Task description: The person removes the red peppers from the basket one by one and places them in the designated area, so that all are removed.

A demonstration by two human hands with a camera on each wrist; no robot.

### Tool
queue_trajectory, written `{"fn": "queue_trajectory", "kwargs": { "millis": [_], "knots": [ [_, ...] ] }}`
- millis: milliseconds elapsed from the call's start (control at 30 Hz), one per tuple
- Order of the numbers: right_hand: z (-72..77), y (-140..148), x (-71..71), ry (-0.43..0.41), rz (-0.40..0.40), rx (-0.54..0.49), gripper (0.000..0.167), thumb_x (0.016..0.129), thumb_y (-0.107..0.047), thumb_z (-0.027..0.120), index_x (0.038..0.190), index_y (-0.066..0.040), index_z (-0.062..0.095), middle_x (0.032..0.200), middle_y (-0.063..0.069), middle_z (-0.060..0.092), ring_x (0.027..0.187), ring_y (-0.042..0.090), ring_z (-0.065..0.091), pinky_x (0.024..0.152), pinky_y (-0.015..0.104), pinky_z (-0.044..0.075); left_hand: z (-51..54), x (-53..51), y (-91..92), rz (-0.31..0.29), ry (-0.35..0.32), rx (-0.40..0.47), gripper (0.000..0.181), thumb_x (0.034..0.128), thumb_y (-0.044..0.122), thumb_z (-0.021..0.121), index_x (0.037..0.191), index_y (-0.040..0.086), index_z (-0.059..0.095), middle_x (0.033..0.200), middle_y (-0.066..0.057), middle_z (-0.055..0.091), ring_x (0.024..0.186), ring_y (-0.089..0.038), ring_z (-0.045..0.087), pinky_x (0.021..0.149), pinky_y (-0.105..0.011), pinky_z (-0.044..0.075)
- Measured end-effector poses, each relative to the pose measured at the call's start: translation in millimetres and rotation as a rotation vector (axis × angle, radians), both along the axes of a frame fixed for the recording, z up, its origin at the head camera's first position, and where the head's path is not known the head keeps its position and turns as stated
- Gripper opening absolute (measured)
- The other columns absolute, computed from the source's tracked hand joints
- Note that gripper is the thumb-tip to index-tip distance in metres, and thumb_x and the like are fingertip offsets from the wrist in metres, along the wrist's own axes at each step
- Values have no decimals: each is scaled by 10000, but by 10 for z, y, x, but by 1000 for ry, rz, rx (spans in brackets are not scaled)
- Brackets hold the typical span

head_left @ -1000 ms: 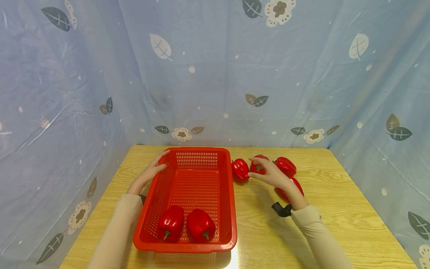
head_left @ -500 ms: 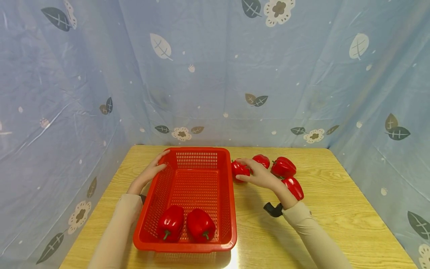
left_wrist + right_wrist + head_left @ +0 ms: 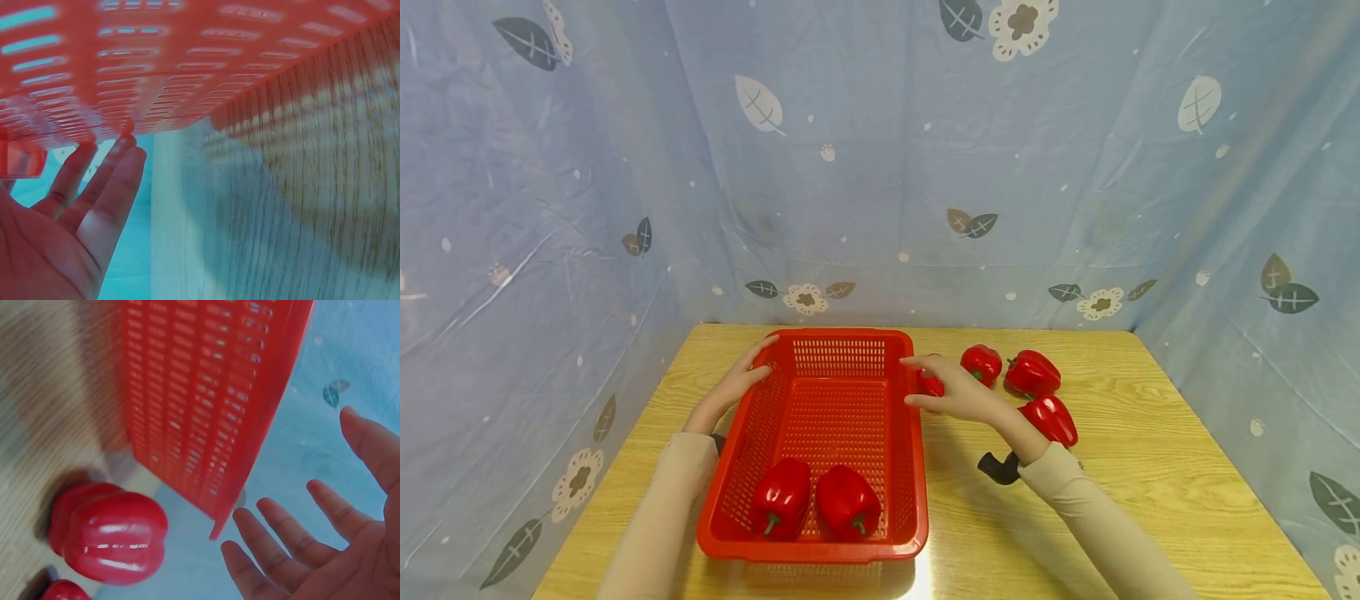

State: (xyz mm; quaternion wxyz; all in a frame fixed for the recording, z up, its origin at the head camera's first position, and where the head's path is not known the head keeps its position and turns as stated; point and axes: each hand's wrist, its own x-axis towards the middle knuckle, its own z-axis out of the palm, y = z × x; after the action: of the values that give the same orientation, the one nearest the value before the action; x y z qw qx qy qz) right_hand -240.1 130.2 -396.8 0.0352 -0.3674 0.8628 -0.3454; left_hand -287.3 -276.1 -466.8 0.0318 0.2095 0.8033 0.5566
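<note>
Leaf-printed blue cloth point(image 3: 865, 167) backs a wooden table point(image 3: 1150, 467).

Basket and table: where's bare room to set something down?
Basket: inside, beyond its two peppers, up to the back wall. Table: right of the four loose peppers and right sleeve; also the near patch between basket and that sleeve. Crowded: basket's front end, and the table's far side right of the basket, with loose peppers and the right hand.

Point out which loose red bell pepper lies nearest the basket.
The glossy red bell pepper just beside the red rectangular plastic basket, partly hidden by the right hand; the other three loose peppers lie farther right.
</note>
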Motion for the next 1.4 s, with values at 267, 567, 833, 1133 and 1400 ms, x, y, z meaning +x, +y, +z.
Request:
{"fn": "queue_trajectory", "kwargs": {
  "millis": [267,567,833,1133,1400],
  "knots": [
    [11,-184,71,38,67,59,602,842,-331,665,1363,-121,448,1326,52,501,1132,247,502,903,439,448,201,133,100,0,5,-13,578,918,-58,401,1447,-60,167,1494,-287,115,1268,-474,281,956,-414,338],
    [20,-313,138,53,105,93,609,836,-371,663,1360,-137,459,1329,13,497,1163,191,487,961,406,422,29,8,12,-1,-17,15,582,940,-24,400,1473,27,171,1490,-246,171,1234,-430,339,853,-174,385],
    [-35,-445,184,41,173,153,627,838,-414,646,1381,-184,435,1358,3,482,1225,166,452,988,385,402,166,97,82,7,4,-9,580,913,-52,402,1448,-51,177,1486,-286,149,1266,-461,291,876,-187,349],
    [-73,-596,286,35,246,241,625,848,-423,629,1395,-214,410,1361,19,477,1255,194,433,995,383,398,258,174,120,9,9,-24,567,918,-49,398,1442,-63,182,1475,-297,159,1248,-478,305,883,-206,351],
    [-192,-684,346,24,323,281,664,846,-461,615,1404,-178,394,1337,68,471,1197,216,479,978,331,410,231,169,96,-9,19,-2,573,915,-41,408,1441,-59,182,1452,-308,186,1206,-467,345,846,-178,387]
  ]
}}
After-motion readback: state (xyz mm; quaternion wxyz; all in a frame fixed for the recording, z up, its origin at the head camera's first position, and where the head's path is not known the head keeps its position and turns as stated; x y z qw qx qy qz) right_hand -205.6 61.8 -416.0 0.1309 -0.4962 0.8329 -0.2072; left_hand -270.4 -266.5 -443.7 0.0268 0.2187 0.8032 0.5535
